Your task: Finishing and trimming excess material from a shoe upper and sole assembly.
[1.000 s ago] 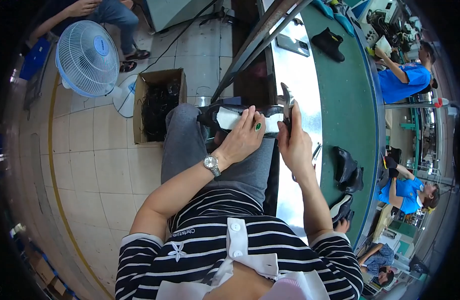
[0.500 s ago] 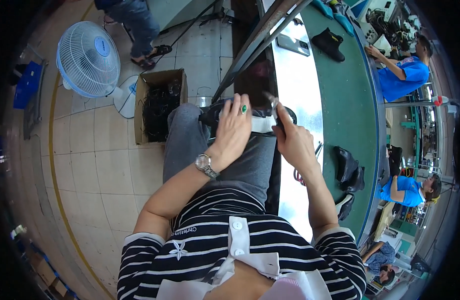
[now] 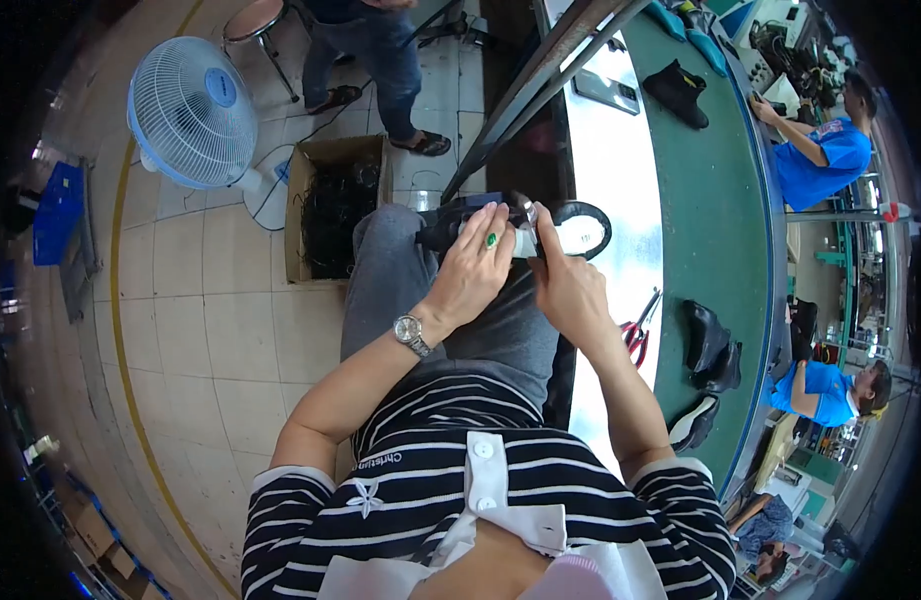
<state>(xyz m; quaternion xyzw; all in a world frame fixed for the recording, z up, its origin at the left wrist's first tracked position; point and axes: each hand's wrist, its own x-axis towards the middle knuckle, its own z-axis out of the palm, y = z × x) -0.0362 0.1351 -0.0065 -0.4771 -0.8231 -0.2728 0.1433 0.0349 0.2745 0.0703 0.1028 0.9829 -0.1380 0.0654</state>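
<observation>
While seated at bench edge: left hand [image 3: 475,270] clasping black shoe [image 3: 570,228] on lap, right hand [image 3: 565,285] pinching small tool, hard to identify, at its collar; mid-trim apparently, next needing steady grip; red scissors [image 3: 635,335] lying near.

Head cam looks steeply down, close over lap [image 3: 450,320] & bench edge [image 3: 605,300].

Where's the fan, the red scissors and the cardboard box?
fan [image 3: 192,112], head view, middle of its round grille.
red scissors [image 3: 637,335], head view, on the handles.
cardboard box [image 3: 297,215], head view, its left wall.
</observation>
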